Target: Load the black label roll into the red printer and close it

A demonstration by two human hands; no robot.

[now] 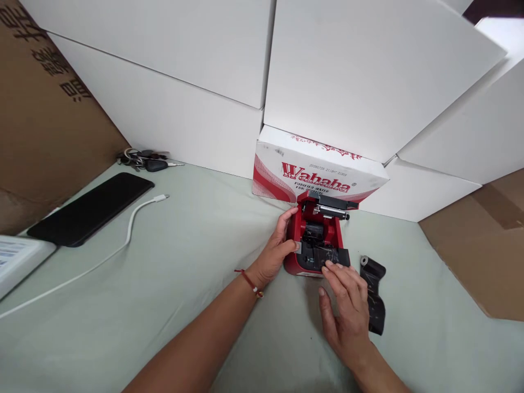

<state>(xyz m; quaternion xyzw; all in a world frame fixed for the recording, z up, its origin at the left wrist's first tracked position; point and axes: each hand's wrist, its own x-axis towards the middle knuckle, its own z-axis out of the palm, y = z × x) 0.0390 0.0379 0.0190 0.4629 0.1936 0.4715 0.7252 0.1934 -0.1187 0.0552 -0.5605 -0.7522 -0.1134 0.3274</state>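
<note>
Nearest, a person's right hand point(347, 311), half open with the thumb free, rests its fingertips on a black strip point(327, 255) across the front of a red machine point(291, 266). The left hand point(273, 255) grips the machine's left side, thumb on a grey tab point(298, 248). The step seems to be laying the strip flat; the next move calls for light, even fingertip pressure and a steady left hold. The machine stands on the tabletop point(196, 245), lid point(333, 202) raised, a black roll point(373, 273) to its right, a Wahaha box point(286, 150) behind.

keys point(156, 165) | black phone point(92, 210) | white cable point(130, 229) (loosely curved) | Wahaha carton point(315, 169)
</note>
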